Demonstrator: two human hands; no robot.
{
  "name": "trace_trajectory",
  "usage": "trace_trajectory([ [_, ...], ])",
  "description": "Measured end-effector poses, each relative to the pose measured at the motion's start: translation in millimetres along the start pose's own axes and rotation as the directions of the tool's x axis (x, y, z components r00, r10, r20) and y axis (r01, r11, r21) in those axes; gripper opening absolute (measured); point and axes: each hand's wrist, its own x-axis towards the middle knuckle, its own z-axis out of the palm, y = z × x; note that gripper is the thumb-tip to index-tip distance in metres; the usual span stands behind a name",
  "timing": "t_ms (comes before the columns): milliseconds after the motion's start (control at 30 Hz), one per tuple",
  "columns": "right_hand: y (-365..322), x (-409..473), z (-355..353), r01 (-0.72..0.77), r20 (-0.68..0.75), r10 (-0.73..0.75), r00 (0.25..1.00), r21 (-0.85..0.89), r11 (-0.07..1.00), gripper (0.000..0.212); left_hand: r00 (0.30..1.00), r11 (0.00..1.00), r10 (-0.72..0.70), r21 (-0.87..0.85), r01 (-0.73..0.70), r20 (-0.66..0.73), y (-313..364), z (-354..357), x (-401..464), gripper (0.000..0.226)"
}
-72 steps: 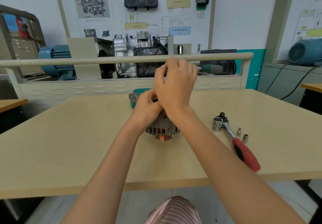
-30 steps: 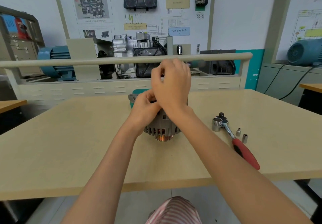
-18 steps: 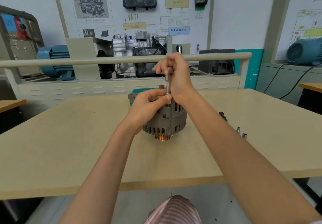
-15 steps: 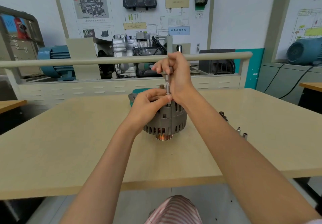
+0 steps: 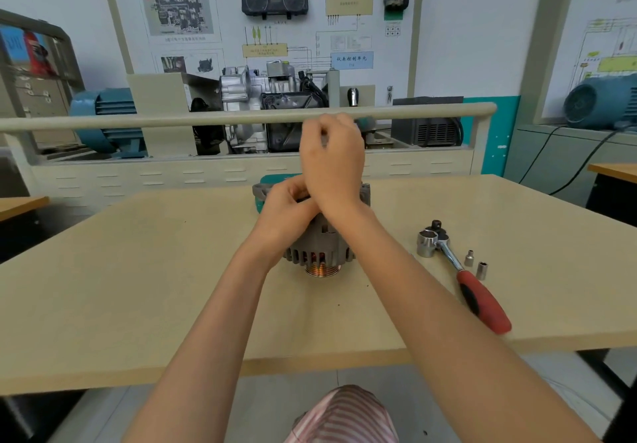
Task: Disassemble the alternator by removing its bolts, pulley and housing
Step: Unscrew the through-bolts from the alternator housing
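The alternator [image 5: 320,246] stands mid-table w/ its pulley [image 5: 323,269] end down, on the wooden table [image 5: 144,287]. Left hand [image 5: 287,210] curls over the housing's top edge, steadying it. Right hand [image 5: 332,160] is raised above, fingertips pinched together; can't tell what they pinch (probably a long through-bolt). Judging by the cast metal, it's heavy, rigid, stable; best gripped by the ribbed body, not the copper windings. Ratchet wrench [image 5: 465,277] and two small sockets [image 5: 475,263] lie to the right.
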Motion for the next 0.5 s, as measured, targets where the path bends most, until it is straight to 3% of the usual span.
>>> trace_trajectory([
  [133,3,18,-5,-0.328,0.187,0.278,0.942,0.351,0.877,0.048,0.998,0.999,-0.023,-0.026,0.024,0.051,0,-2,1,0.015],
  [233,8,24,-14,-0.465,0.405,0.258,0.877,0.582,0.667,0.057,0.999,0.999,-0.036,-0.033,0.037,0.013,-2,-1,2,0.012],
  [300,10,24,-18,-0.512,0.450,0.256,0.856,0.663,0.546,0.061,1.000,0.999,-0.031,-0.025,0.031,-0.004,-3,0,3,0.006],
  [333,10,23,-19,-0.496,0.422,0.268,0.866,0.663,0.560,0.060,1.000,1.000,-0.022,-0.018,0.022,-0.011,-2,1,2,0.006],
  [400,9,16,-17,-0.368,0.284,0.245,0.927,0.554,0.747,0.051,1.000,1.000,-0.003,-0.007,0.002,-0.008,-3,2,2,0.011],
  [467,6,2,-14,-0.116,0.113,0.092,0.989,0.233,0.965,0.035,1.000,1.000,0.016,-0.012,-0.016,-0.006,-3,1,1,0.020],
  [500,6,-4,-12,0.020,0.035,-0.021,0.999,0.010,1.000,0.026,1.000,1.000,0.020,-0.010,-0.020,-0.013,-3,1,1,0.026],
])
